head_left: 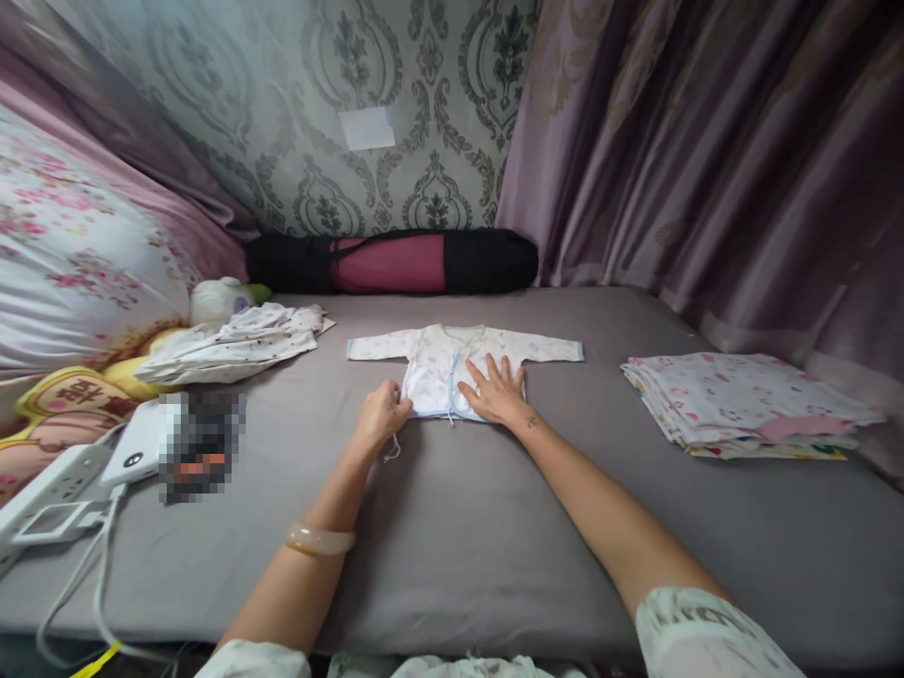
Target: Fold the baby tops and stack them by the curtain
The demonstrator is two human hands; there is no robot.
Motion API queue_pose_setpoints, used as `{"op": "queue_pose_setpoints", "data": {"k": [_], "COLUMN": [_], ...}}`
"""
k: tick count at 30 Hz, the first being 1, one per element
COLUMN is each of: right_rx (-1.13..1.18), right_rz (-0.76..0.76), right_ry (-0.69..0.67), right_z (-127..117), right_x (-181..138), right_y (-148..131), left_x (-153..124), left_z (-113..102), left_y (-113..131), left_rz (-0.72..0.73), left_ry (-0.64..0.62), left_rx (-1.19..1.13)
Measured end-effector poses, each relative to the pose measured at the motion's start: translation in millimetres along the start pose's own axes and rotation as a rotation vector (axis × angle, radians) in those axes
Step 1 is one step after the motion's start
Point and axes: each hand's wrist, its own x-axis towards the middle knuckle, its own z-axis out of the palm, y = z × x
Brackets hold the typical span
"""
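A small white baby shirt (pixel 432 369) with light blue trim lies flat in front of me, its sleeves stretched out to both sides. My left hand (pixel 385 411) is closed at the shirt's lower left corner, fingers pinched on its edge. A thin white tie string (pixel 392 447) hangs out below that hand. With fingers spread, my right hand (pixel 498 391) lies flat on the right half of the shirt front and hides part of it. Another short tie shows at the middle of the lower hem.
Folded patterned cloths (pixel 741 400) are stacked at the right. To the left lie a crumpled spotted garment (pixel 236 344), plush toys (pixel 216 301), a white power bank (pixel 137 452) and a power strip (pixel 60 485) with cables. A black and pink roll bag (pixel 388 264) lies along the wall.
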Motion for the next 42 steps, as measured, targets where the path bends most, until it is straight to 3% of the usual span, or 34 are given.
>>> {"op": "queue_pose_setpoints", "data": {"k": [5, 10, 14, 19, 25, 30, 37, 42], "right_rx": [0.072, 0.129, 0.159, 0.094, 0.150, 0.135, 0.106, 0.297], "right_rz": [-0.018, -0.006, 0.073, 0.034, 0.042, -0.053, -0.076, -0.045], "right_ry": [-0.027, 0.087, 0.017, 0.053, -0.010, 0.027, 0.006, 0.014], "right_z": [-4, -13, -9, 4, -4, -4, 7, 3], "right_x": [9, 43, 63, 62, 58, 46, 37, 42], "right_y": [2, -2, -11, -16, -13, -25, -36, -28], "left_x": [-21, -39, -43, -40, -36, -28, -4, 16], "left_z": [-6, -10, -10, -15, -36, -60, -79, -61], "left_y": [-5, -12, -20, -29, -41, -47, -7, 38], "left_rz": [0.078, 0.077, 0.048, 0.031, -0.011, -0.006, 0.068, 0.267], "left_ry": [-0.031, -0.040, -0.020, -0.029, -0.087, 0.002, 0.140, 0.135], "left_rx": [0.016, 0.024, -0.008, -0.041, -0.110, -0.226, -0.232, -0.356]}}
